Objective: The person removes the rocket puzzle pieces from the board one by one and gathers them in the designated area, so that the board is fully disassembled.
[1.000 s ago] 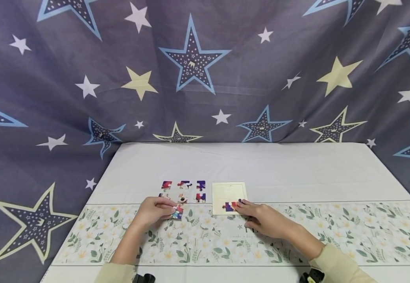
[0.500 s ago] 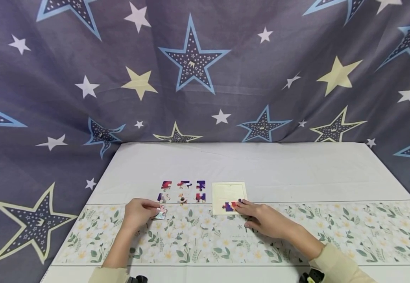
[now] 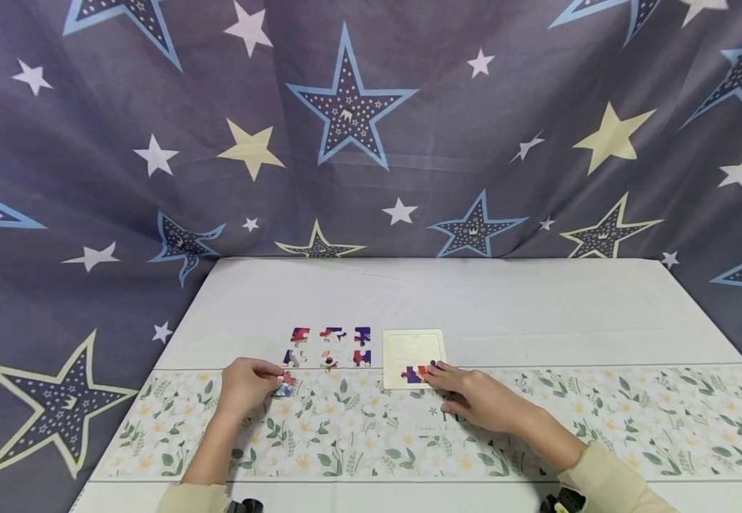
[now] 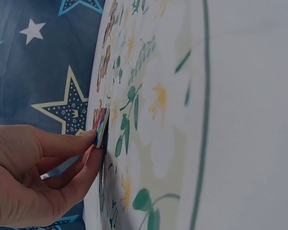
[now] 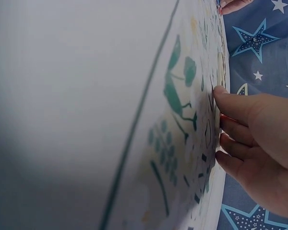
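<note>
In the head view my left hand [image 3: 245,385] holds a colourful jigsaw puzzle piece [image 3: 285,385] at the near left of the loose pieces. The left wrist view shows that jigsaw piece [image 4: 102,127] pinched at its edge between thumb and fingers, close to the cloth. My right hand [image 3: 478,397] rests its fingertips on the lower right of a cream puzzle tray [image 3: 411,345]. Joined purple and red jigsaw pieces [image 3: 413,374] lie along the tray's lower part, partly hidden under those fingers. Seen from the right wrist, the fingers [image 5: 235,103] are fairly straight.
Several loose jigsaw pieces [image 3: 329,356] lie in two rows left of the tray, between the hands. A floral printed band [image 3: 358,442] crosses the white table cover [image 3: 505,306]. Behind the table hangs a star-patterned curtain [image 3: 435,164].
My left hand has moved left with the jigsaw piece, uncovering the left piece of the nearer row; the held piece's tilt has varied. My right hand has stayed on the tray.
</note>
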### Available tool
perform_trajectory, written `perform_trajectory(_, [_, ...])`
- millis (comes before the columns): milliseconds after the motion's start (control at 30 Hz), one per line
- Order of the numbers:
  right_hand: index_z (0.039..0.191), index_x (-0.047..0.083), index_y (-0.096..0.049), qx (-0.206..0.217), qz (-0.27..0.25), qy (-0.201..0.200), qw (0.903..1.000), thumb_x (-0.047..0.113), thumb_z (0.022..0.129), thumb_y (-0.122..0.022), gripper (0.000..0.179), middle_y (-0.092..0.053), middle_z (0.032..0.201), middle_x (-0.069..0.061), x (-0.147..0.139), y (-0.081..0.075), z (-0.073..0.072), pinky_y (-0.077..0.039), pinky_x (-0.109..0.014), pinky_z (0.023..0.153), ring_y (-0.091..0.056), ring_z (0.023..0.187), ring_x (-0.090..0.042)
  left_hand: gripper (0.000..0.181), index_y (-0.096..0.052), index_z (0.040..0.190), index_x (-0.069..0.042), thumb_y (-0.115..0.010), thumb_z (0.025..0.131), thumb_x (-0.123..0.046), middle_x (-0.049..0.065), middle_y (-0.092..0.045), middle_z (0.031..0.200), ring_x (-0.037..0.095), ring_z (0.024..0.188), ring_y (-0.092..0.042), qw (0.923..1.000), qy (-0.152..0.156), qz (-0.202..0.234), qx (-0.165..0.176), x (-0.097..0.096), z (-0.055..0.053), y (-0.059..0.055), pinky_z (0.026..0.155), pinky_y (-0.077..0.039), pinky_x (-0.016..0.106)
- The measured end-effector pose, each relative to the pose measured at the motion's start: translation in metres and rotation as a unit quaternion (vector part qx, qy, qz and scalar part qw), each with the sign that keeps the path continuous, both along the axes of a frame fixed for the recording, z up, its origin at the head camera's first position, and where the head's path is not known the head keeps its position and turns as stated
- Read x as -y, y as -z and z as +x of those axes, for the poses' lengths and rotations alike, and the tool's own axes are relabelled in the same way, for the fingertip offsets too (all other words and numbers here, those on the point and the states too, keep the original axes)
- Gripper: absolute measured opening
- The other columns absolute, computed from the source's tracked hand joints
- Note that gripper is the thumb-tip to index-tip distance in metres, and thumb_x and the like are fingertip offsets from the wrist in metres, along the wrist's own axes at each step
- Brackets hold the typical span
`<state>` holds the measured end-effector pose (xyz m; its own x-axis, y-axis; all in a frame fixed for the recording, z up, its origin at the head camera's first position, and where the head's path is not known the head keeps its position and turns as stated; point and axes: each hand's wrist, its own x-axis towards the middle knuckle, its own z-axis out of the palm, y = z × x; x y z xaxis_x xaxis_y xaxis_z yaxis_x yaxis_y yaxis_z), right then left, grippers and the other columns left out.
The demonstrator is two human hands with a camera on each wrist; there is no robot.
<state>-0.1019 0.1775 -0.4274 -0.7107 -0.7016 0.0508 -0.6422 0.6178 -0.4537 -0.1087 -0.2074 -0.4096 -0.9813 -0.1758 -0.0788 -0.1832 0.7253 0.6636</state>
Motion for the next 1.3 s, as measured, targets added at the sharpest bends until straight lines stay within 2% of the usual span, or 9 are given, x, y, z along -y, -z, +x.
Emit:
perform_trajectory(133, [0.138, 0.006, -0.05, 0.001, -0.001, 0.0, 1.0, 0.015, 0.091, -0.064, 0.05, -0.049, 0.145, -0.015, 0.0, 0.0, 0.0, -0.054, -0.037, 0.093, -0.045, 0.136, -0.035, 0.011, -0.075, 0.089, 0.002, -0.069, 0.08, 0.0, 0.017, -0.072, 0.08, 0.018, 0.067, -0.062, 1.0, 0.007, -0.002, -0.001, 0.0, 0.0, 0.0, 0.058, -0.046, 0.025])
perform_trajectory(267, [0.14, 0.007, -0.049, 0.002, -0.003, -0.002, 1.0, 0.015, 0.091, -0.064, 0.052, -0.049, 0.145, -0.014, 0.0, 0.0, -0.001, -0.054, -0.031, 0.082, -0.045, 0.136, -0.035, 0.011, -0.075, 0.089, 0.002, -0.07, 0.079, -0.001, 0.016, -0.072, 0.08, 0.018, 0.068, -0.064, 1.0, 0.007, -0.006, 0.002, 0.0, -0.001, -0.001, 0.059, -0.047, 0.025])
perform_trajectory(500, [0.138, 0.006, -0.051, -0.002, -0.001, 0.002, 1.0, 0.015, 0.091, -0.065, 0.05, -0.05, 0.144, -0.014, 0.0, 0.0, 0.0, -0.055, -0.035, 0.088, -0.046, 0.135, -0.034, 0.012, -0.075, 0.09, 0.001, -0.072, 0.078, -0.002, 0.015, -0.073, 0.081, 0.02, 0.071, -0.066, 0.9999, 0.008, -0.01, -0.002, -0.001, -0.004, -0.002, 0.061, -0.049, 0.028])
perform_trajectory(600, [0.137, 0.007, -0.053, -0.001, -0.006, 0.005, 1.0, 0.016, 0.091, -0.065, 0.048, -0.051, 0.144, -0.014, 0.0, -0.001, -0.001, -0.054, -0.034, 0.084, -0.047, 0.134, -0.034, 0.012, -0.075, 0.091, 0.0, -0.072, 0.079, -0.003, 0.015, -0.073, 0.084, 0.021, 0.074, -0.067, 0.9998, 0.009, -0.01, -0.012, -0.006, -0.005, -0.005, 0.065, -0.051, 0.03])
perform_trajectory(667, [0.136, 0.007, -0.054, 0.005, -0.011, 0.009, 0.9999, 0.017, 0.091, -0.064, 0.047, -0.051, 0.143, -0.014, 0.0, -0.001, -0.001, -0.053, -0.032, 0.081, -0.047, 0.134, -0.034, 0.012, -0.074, 0.091, 0.0, -0.071, 0.08, -0.003, 0.015, -0.074, 0.085, 0.021, 0.074, -0.068, 0.9997, 0.013, -0.002, -0.02, -0.013, -0.006, -0.008, 0.065, -0.052, 0.029])
perform_trajectory(767, [0.135, 0.006, -0.055, 0.013, -0.014, 0.015, 0.9997, 0.017, 0.092, -0.063, 0.045, -0.051, 0.143, -0.014, 0.001, -0.002, -0.001, -0.054, -0.037, 0.088, -0.047, 0.134, -0.034, 0.013, -0.073, 0.093, 0.002, -0.07, 0.08, -0.002, 0.016, -0.073, 0.085, 0.021, 0.072, -0.068, 0.9988, 0.031, 0.013, -0.036, -0.027, -0.008, -0.013, 0.064, -0.053, 0.028])
perform_trajectory(867, [0.133, 0.006, -0.057, 0.023, -0.014, 0.019, 0.9995, 0.017, 0.093, -0.062, 0.042, -0.051, 0.144, -0.014, 0.002, -0.003, -0.001, -0.05, -0.043, 0.098, -0.046, 0.135, -0.034, 0.015, -0.072, 0.095, 0.002, -0.07, 0.081, -0.002, 0.016, -0.073, 0.086, 0.022, 0.074, -0.069, 0.9971, 0.055, 0.032, -0.043, -0.043, -0.009, -0.018, 0.065, -0.055, 0.029])
perform_trajectory(1000, [0.131, 0.006, -0.058, 0.026, -0.01, 0.026, 0.9993, 0.018, 0.092, -0.063, 0.041, -0.051, 0.144, -0.013, 0.004, -0.004, 0.0, -0.045, -0.047, 0.104, -0.047, 0.134, -0.033, 0.017, -0.072, 0.098, 0.0, -0.071, 0.081, -0.004, 0.013, -0.074, 0.088, 0.021, 0.078, -0.07, 0.9942, 0.086, 0.057, -0.031, -0.065, -0.01, -0.02, 0.068, -0.057, 0.029])
perform_trajectory(1300, [0.132, 0.007, -0.058, 0.015, 0.0, 0.035, 0.9993, 0.019, 0.092, -0.063, 0.042, -0.051, 0.144, -0.012, 0.004, -0.005, 0.001, -0.047, -0.046, 0.101, -0.05, 0.132, -0.034, 0.018, -0.072, 0.098, 0.0, -0.072, 0.081, -0.005, 0.013, -0.074, 0.091, 0.019, 0.078, -0.069, 0.984, 0.152, 0.092, -0.014, -0.113, -0.015, -0.015, 0.068, -0.057, 0.027])
